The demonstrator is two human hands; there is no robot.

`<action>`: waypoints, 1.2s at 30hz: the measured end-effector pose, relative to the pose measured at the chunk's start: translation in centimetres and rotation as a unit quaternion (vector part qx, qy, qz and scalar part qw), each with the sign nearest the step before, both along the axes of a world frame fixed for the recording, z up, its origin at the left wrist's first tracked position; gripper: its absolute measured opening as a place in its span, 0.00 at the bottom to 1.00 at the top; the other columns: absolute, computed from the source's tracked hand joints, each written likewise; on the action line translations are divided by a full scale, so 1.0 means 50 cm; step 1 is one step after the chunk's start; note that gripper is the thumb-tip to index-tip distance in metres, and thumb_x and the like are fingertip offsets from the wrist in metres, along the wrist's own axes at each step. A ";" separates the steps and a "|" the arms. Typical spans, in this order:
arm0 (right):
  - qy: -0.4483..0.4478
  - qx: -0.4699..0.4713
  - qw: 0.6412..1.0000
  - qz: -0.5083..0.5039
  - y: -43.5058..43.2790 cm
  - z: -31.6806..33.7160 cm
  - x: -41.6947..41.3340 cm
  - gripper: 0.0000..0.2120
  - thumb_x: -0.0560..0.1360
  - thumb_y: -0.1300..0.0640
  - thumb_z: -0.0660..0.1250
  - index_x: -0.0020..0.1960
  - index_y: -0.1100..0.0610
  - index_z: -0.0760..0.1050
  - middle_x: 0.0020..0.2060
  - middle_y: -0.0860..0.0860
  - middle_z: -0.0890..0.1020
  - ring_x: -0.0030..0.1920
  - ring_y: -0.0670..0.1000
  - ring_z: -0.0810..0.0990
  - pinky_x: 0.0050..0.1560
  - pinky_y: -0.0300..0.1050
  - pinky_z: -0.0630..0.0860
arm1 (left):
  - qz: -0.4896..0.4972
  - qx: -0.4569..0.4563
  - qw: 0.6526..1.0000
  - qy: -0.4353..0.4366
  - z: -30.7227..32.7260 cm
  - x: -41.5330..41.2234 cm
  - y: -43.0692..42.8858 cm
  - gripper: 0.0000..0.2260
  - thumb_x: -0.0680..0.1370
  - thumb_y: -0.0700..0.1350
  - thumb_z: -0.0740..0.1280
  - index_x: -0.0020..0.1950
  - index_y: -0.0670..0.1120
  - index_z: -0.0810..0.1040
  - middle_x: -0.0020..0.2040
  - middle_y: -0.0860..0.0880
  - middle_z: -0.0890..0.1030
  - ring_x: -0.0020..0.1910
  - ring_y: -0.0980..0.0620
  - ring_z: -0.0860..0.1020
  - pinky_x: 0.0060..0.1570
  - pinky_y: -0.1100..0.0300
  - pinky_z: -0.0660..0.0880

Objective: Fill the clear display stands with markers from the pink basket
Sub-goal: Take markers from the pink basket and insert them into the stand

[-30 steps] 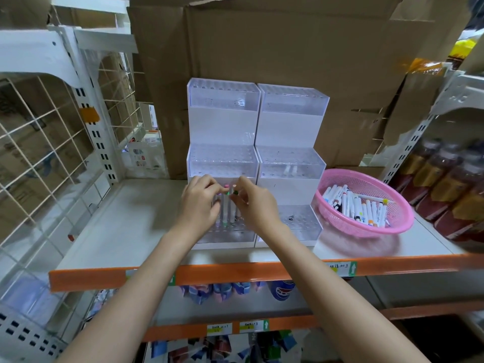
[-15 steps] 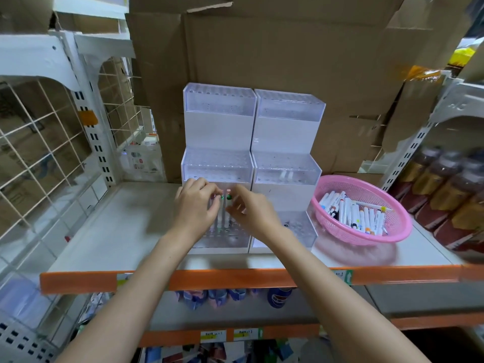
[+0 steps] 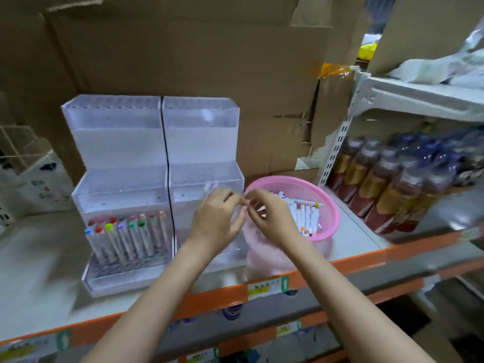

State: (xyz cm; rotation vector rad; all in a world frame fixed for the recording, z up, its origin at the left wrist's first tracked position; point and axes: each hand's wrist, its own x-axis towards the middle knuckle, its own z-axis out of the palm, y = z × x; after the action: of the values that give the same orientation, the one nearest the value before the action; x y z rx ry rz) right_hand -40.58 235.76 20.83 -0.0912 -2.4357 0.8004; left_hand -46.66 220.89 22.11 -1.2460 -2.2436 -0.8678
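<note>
Two clear stepped display stands stand side by side on the shelf. The left stand has two rows of markers with coloured caps upright in its lowest tier. No markers show in the right stand. To its right, the pink basket holds several white markers. My left hand and my right hand hover fingertip to fingertip at the basket's left rim, in front of the right stand. Their fingers are loosely curled, and I see nothing held in either, though the picture is blurred.
Brown bottles fill the neighbouring shelf on the right. Cardboard boxes form the wall behind the stands. The shelf's orange front edge runs under my forearms. A wire rack is at the far left.
Both hands left the left stand's lowest tier, where they were setting markers, and moved right to the pink basket. The view has swung to the right.
</note>
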 end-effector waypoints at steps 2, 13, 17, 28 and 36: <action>-0.010 -0.006 1.000 -0.029 0.058 -0.007 0.022 0.04 0.75 0.59 0.65 0.49 0.56 0.76 0.39 0.50 0.81 0.38 0.50 0.80 0.41 0.54 0.78 | -0.037 -0.021 0.999 -0.020 -0.010 0.009 0.063 0.12 0.74 0.50 0.59 0.45 0.45 0.80 0.42 0.48 0.79 0.43 0.45 0.77 0.46 0.52 0.74; -0.220 0.055 0.964 -0.139 0.279 -0.066 0.040 0.14 0.77 0.55 0.63 0.62 0.55 0.75 0.48 0.56 0.83 0.51 0.58 0.79 0.48 0.49 0.73 | 0.022 -0.228 0.972 -0.055 -0.080 -0.026 0.286 0.13 0.77 0.44 0.61 0.59 0.44 0.76 0.55 0.44 0.77 0.56 0.43 0.73 0.51 0.51 0.71; -0.238 0.062 0.963 -0.112 0.301 -0.065 0.003 0.17 0.78 0.49 0.64 0.64 0.55 0.74 0.47 0.56 0.82 0.51 0.58 0.79 0.47 0.50 0.74 | 0.083 -0.241 0.964 -0.074 -0.094 -0.055 0.318 0.11 0.78 0.43 0.60 0.58 0.41 0.75 0.55 0.42 0.77 0.55 0.43 0.74 0.51 0.51 0.71; -0.228 0.018 0.969 -0.090 0.313 -0.082 -0.035 0.14 0.75 0.59 0.63 0.60 0.54 0.72 0.41 0.53 0.82 0.42 0.56 0.80 0.39 0.49 0.75 | 0.131 -0.234 0.950 -0.159 -0.089 -0.061 0.327 0.09 0.76 0.45 0.68 0.38 0.44 0.73 0.43 0.44 0.78 0.39 0.46 0.75 0.37 0.57 0.65; -0.218 -0.064 0.968 -0.104 0.319 -0.085 -0.034 0.06 0.72 0.58 0.69 0.49 0.55 0.78 0.36 0.53 0.83 0.34 0.51 0.78 0.36 0.43 0.70 | 0.138 -0.214 0.942 -0.217 -0.086 -0.063 0.328 0.08 0.74 0.45 0.70 0.38 0.43 0.76 0.36 0.47 0.78 0.37 0.47 0.76 0.33 0.57 0.66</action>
State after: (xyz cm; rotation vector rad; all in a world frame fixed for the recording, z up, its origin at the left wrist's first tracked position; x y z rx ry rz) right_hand -42.29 251.73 16.56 -0.6226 -2.7117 0.9163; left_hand -49.80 237.30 17.78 -0.9256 -2.9966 -0.6046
